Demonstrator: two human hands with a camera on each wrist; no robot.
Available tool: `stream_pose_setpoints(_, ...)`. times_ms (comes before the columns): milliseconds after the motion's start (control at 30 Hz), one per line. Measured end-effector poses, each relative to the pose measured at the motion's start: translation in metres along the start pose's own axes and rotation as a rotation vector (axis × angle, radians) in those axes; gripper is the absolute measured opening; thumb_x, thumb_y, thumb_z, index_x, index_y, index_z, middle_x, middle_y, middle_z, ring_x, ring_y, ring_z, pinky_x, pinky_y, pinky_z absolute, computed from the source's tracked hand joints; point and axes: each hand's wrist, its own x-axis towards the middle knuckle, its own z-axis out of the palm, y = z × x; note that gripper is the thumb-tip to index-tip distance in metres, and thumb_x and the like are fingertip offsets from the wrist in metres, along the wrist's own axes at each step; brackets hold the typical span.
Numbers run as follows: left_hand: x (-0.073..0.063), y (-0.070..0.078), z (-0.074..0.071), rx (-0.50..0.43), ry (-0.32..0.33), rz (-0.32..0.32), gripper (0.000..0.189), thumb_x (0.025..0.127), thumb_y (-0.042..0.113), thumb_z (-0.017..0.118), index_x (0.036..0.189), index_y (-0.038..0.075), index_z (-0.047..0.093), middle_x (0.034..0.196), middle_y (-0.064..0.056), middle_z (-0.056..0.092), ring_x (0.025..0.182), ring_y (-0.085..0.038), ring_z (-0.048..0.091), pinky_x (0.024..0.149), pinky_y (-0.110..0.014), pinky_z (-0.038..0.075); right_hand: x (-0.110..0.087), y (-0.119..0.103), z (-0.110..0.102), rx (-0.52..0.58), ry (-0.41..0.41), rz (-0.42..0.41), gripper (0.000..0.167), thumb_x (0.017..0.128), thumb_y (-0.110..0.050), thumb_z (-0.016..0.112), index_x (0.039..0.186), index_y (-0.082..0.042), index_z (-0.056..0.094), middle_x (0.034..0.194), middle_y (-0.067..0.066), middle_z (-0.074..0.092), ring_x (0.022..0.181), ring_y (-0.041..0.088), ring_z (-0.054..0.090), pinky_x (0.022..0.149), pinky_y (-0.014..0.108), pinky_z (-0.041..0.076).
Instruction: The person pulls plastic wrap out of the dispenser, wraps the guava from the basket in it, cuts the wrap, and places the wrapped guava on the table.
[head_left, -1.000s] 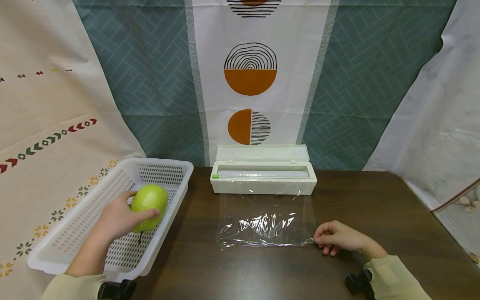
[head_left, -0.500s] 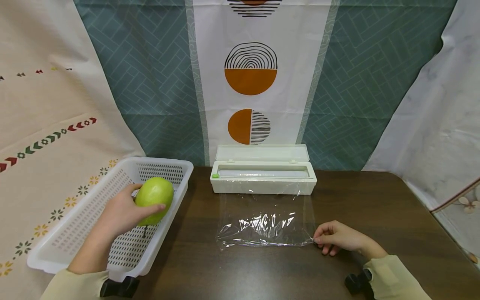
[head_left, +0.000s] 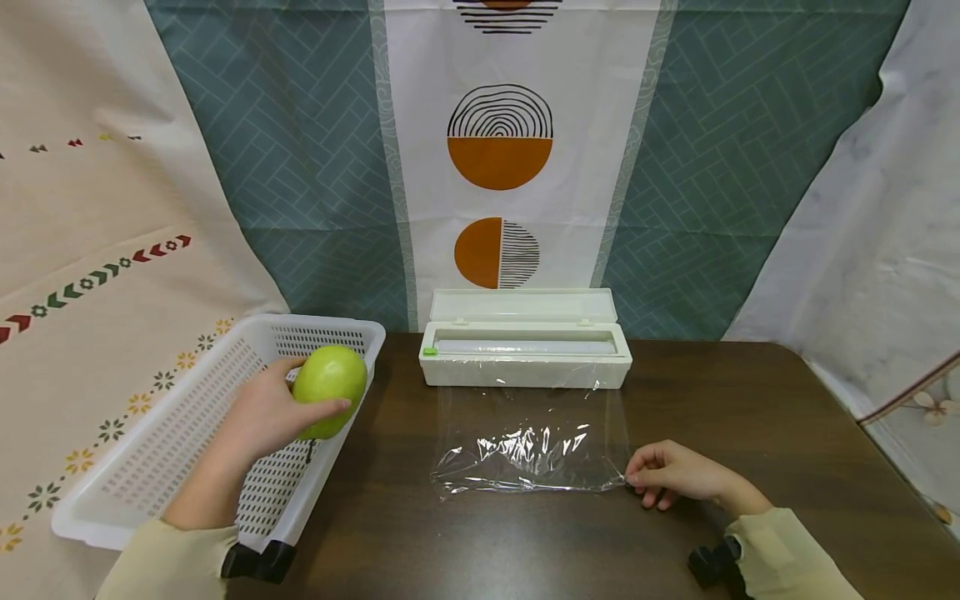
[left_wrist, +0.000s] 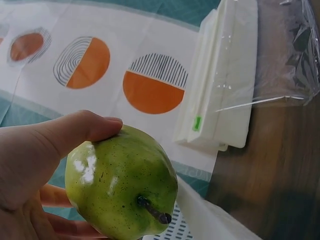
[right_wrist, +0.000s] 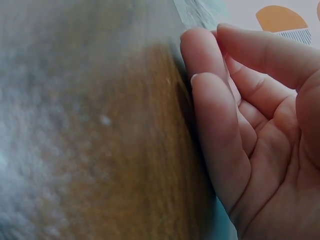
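My left hand (head_left: 266,412) grips a glossy green pear (head_left: 332,385) between thumb and fingers, over the right side of the white basket (head_left: 318,487). The left wrist view shows the pear's dark stem (left_wrist: 154,210) and speckled skin, with the thumb across its top. My right hand (head_left: 678,477) pinches the near right corner of a clear sheet of cling film (head_left: 525,446) between thumb and index finger, low over the table. That sheet runs out from a white cling film dispenser (head_left: 527,373), whose lid (head_left: 525,305) stands up.
A roll of film (head_left: 525,347) lies inside the dispenser, and a green slider (head_left: 430,352) sits at its left end. The dark wooden table (head_left: 480,550) ends at a hanging patterned cloth (head_left: 322,167). The perforated basket stands at the left.
My left hand has moved right and away from me with the pear, from the basket's middle toward its right rim. My right hand and the film stay in place.
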Motion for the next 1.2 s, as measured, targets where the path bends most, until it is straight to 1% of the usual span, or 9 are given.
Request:
stream_pose_setpoints(167, 0.004, 0.006, 0.005, -0.008, -0.007, 0.013, 0.098, 0.07, 0.057, 0.075, 0.136, -0.005, 0.039, 0.112, -0.029, 0.06, 0.088, -0.033, 0.061, 0.063, -0.036, 0.05, -0.001, 0.0, 0.0, 0.002, -0.002, -0.004, 0.026, 0.094, -0.019, 0.057, 0.098, 0.006, 0.062, 0.078, 0.0, 0.063, 0.066, 0.009, 0.064, 0.054, 0.025, 0.053)
stream_pose_setpoints(300, 0.007, 0.011, 0.01, -0.024, 0.005, 0.032, 0.094, 0.07, 0.053, 0.076, 0.135, -0.004, 0.041, 0.109, -0.028, 0.061, 0.086, -0.032, 0.062, 0.061, -0.035, 0.052, -0.002, 0.0, 0.0, 0.007, -0.001, 0.0, 0.026, 0.094, -0.018, 0.057, 0.098, 0.007, 0.062, 0.078, -0.001, 0.063, 0.065, 0.009, 0.064, 0.054, 0.026, 0.053)
stream_pose_setpoints(500, 0.01, 0.018, 0.017, -0.048, -0.012, 0.045, 0.09, 0.07, 0.048, 0.077, 0.135, -0.003, 0.04, 0.106, -0.027, 0.062, 0.084, -0.031, 0.062, 0.059, -0.034, 0.052, -0.002, 0.0, 0.001, 0.02, 0.0, 0.004, 0.026, 0.094, -0.017, 0.057, 0.099, 0.008, 0.061, 0.078, 0.0, 0.063, 0.065, 0.009, 0.064, 0.054, 0.026, 0.053)
stream_pose_setpoints(700, 0.013, 0.027, 0.022, -0.045, -0.02, 0.051, 0.092, 0.07, 0.048, 0.078, 0.136, -0.003, 0.04, 0.108, -0.027, 0.062, 0.087, -0.032, 0.062, 0.061, -0.035, 0.053, -0.002, 0.0, 0.001, 0.022, 0.002, 0.0, 0.026, 0.094, -0.017, 0.057, 0.1, 0.008, 0.061, 0.079, 0.002, 0.063, 0.066, 0.009, 0.064, 0.054, 0.027, 0.053)
stream_pose_setpoints(800, 0.015, 0.03, 0.025, -0.06, -0.02, 0.056, 0.091, 0.07, 0.047, 0.078, 0.136, -0.002, 0.04, 0.109, -0.026, 0.062, 0.088, -0.032, 0.062, 0.062, -0.035, 0.053, -0.001, -0.001, 0.0, 0.014, 0.005, 0.009, 0.026, 0.094, -0.018, 0.057, 0.099, 0.007, 0.062, 0.079, 0.001, 0.063, 0.066, 0.01, 0.065, 0.055, 0.027, 0.053)
stream_pose_setpoints(933, 0.017, 0.035, 0.029, -0.058, -0.023, 0.061, 0.089, 0.07, 0.046, 0.078, 0.136, -0.001, 0.041, 0.111, -0.025, 0.062, 0.088, -0.031, 0.061, 0.064, -0.037, 0.052, 0.0, -0.001, -0.001, 0.007, 0.007, 0.022, 0.026, 0.094, -0.019, 0.058, 0.099, 0.006, 0.062, 0.078, 0.001, 0.064, 0.066, 0.01, 0.064, 0.053, 0.025, 0.052)
stream_pose_setpoints(1033, 0.018, 0.038, 0.034, -0.051, -0.028, 0.07, 0.087, 0.071, 0.046, 0.077, 0.136, 0.0, 0.041, 0.112, -0.023, 0.062, 0.088, -0.03, 0.06, 0.066, -0.039, 0.051, 0.0, 0.0, 0.0, 0.005, 0.008, 0.024, 0.026, 0.094, -0.019, 0.058, 0.098, 0.007, 0.062, 0.077, 0.001, 0.063, 0.065, 0.009, 0.064, 0.051, 0.024, 0.051)
stream_pose_setpoints(1200, 0.02, 0.044, 0.04, -0.07, -0.031, 0.093, 0.087, 0.072, 0.042, 0.077, 0.137, -0.001, 0.04, 0.114, -0.023, 0.061, 0.089, -0.03, 0.06, 0.068, -0.04, 0.051, 0.0, -0.001, 0.003, 0.003, 0.013, 0.034, 0.026, 0.093, -0.019, 0.059, 0.098, 0.006, 0.062, 0.076, 0.0, 0.063, 0.065, 0.009, 0.064, 0.051, 0.023, 0.05)
